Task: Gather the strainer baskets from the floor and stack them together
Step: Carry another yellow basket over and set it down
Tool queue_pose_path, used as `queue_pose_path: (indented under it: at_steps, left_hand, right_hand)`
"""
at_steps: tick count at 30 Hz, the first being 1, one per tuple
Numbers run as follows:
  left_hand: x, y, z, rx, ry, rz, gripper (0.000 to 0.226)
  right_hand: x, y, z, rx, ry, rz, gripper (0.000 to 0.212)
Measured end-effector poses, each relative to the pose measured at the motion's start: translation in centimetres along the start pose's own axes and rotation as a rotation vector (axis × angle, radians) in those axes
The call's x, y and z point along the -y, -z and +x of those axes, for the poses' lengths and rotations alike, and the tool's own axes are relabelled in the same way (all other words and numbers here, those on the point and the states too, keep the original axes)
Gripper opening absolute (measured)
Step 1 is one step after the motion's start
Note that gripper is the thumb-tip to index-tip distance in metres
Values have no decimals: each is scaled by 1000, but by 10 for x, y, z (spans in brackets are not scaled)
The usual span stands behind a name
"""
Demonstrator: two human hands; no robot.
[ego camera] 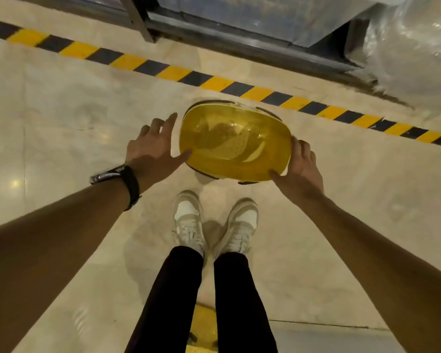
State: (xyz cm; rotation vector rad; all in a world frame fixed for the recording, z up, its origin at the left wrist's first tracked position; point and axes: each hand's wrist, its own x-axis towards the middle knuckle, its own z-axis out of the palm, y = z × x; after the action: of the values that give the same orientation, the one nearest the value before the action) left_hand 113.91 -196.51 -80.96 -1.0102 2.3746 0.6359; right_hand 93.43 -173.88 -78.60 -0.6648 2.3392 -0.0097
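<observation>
Strainer basket, yellow and perforated, is hanging above the floor in front of the person's shoes, near the striped tape. The right hand is clamping its right rim, fingers and thumb curled round the edge, while the left hand is lying spread, only its thumb touching the left wall. Dark rims are peeking out underneath, probably another piece nested there. With only one end gripped, the load is risking tipping and the nested piece sliding free
</observation>
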Motion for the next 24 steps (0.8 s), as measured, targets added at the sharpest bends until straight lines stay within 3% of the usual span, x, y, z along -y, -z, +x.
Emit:
queue_pose_path:
  at_steps: [7,15,20,24]
  left_hand:
    - [-6,-50,30,-18,84,-183,93]
    - [-20,-88,57,-105,267,-507,72]
    - [-23,-102,65,-136,336,-605,62]
    - [-25,-107,73,-155,486,-789,66]
  right_hand:
    - [-11,-58,34,-143,-42,195,95]
    - [-28,-75,59,-355,-199,365,83]
    - [-36,-78,76,-272,-514,901,40]
    - [-43,-89,81,-204,-577,1109,39]
